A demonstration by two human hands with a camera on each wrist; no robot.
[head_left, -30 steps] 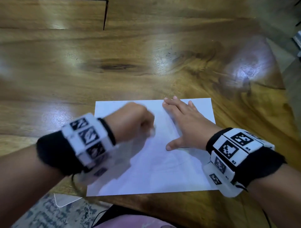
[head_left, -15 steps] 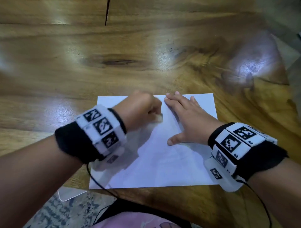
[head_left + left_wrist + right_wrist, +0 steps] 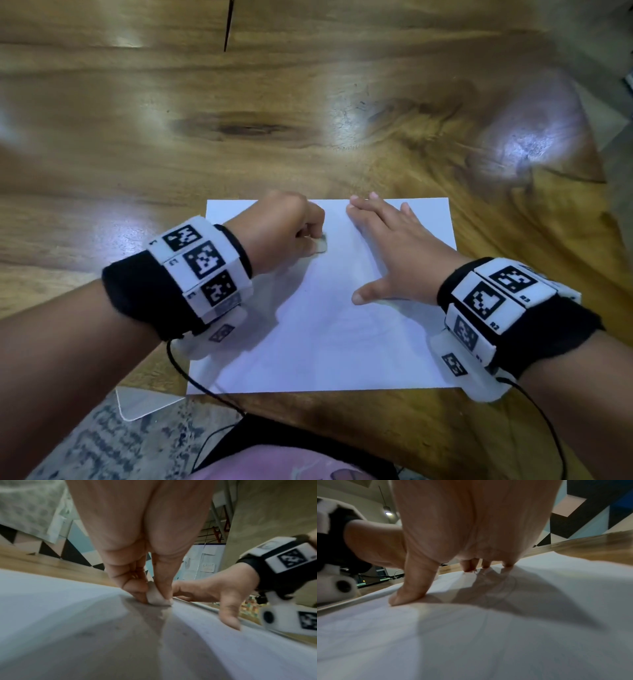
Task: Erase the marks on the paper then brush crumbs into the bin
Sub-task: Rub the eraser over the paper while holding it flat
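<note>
Wooden table bears one paper; left hand pinches one eraser, right hand presses flat.

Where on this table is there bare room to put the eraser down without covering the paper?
Bare wood lies beyond the paper on the table, and left of the left hand. Crowded: the sheet's top, where the eraser and right hand sit.

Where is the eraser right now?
In the head view the eraser is pinched in the left hand, touching the paper near its far edge, just left of the flat right hand.
</note>
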